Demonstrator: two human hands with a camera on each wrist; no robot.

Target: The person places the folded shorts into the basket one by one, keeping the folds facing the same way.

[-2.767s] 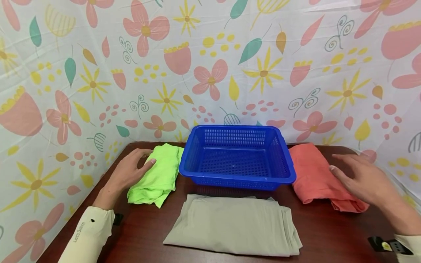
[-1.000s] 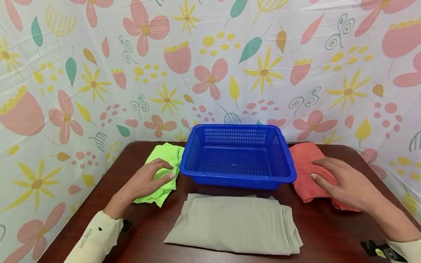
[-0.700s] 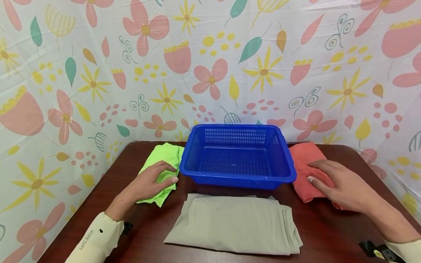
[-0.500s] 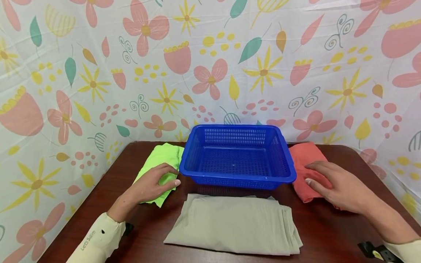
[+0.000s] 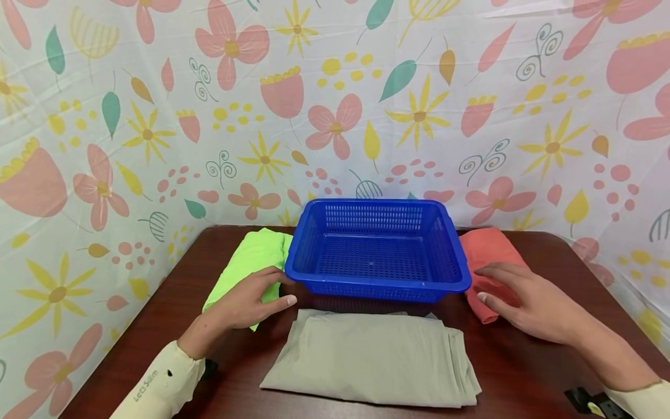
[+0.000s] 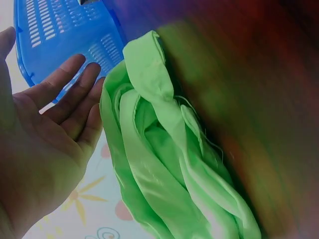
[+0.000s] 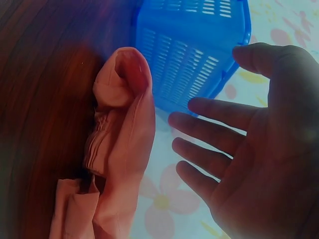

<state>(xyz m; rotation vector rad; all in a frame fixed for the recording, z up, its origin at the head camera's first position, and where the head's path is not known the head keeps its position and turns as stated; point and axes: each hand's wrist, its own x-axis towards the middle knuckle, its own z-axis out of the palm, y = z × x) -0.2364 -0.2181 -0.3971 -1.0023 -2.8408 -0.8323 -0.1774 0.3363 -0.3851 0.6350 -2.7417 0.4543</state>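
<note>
My left hand (image 5: 246,302) hovers over the near part of a folded lime-green cloth (image 5: 248,253), fingers spread and holding nothing. In the left wrist view, folds of the green cloth (image 6: 149,134) lie beside the fingers. On the other side, my right hand (image 5: 539,302) is above a folded coral-red cloth (image 5: 487,244), its fingers relaxed and apart. The right wrist view shows the red cloth (image 7: 124,149) next to the fingers, with a gap between. A blue plastic basket (image 5: 377,286) stands between the two cloths with nothing in it. Nearest me lies a folded grey-beige cloth (image 5: 371,358).
Everything rests on a dark reddish-brown table (image 5: 220,396). A white sheet (image 5: 335,116) printed with flowers hangs right behind the basket and along the sides.
Both hands have moved inward and slightly nearer to me, from the outer edges of the green and red cloths toward the grey-beige one. The basket and cloths have stayed in place.
</note>
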